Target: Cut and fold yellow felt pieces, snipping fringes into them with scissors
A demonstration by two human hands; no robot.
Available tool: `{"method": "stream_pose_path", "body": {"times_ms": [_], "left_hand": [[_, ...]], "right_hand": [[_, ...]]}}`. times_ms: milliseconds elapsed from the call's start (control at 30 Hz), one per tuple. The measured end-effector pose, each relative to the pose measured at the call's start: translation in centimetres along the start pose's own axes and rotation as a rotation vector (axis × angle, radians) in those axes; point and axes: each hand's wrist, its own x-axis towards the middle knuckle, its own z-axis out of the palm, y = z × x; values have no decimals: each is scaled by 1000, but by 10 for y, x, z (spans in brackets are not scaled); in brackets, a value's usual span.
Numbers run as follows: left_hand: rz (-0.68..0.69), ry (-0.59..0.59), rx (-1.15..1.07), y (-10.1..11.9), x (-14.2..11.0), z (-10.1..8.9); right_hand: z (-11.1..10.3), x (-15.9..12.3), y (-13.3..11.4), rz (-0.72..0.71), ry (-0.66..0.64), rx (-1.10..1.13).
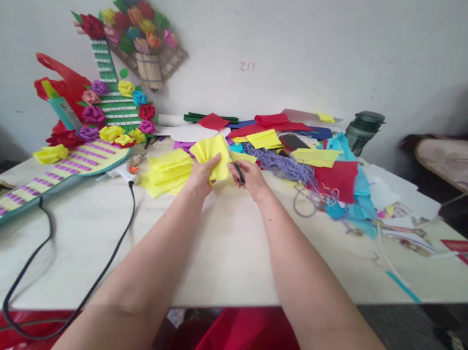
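My left hand (204, 173) grips a folded piece of yellow crepe paper (210, 151), its upper part fanned out above the fingers. My right hand (251, 179) is closed around the dark handles of a pair of scissors (240, 172). The blades point up and left at the right edge of the held paper; whether they touch it I cannot tell. A stack of yellow crepe paper sheets (166, 170) lies on the table just left of my left hand.
Coloured paper and a purple yarn bundle (285, 166) lie behind my hands, with a dark green bottle (363, 132) farther right. Paper-flower decorations (110, 108) and a glue bottle (64, 111) stand at left. A black cable (129, 223) crosses the white table (232, 259).
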Motion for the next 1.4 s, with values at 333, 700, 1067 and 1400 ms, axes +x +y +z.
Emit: {"method": "stream_pose_path", "body": {"times_ms": [333,700,1067,1400], "left_hand": [[-7,0,-19,-1,2,-1],[-5,29,0,4,-5,2],[-32,-31,-4,1,-1,1],[-46,-59,21,-1,-2,0]], "right_hand": [[1,3,3,6,48,24],[2,5,7,-6,47,62],[-3,-1,1,52,-26,107],[-2,-2,-2,41,-1,110]]}}
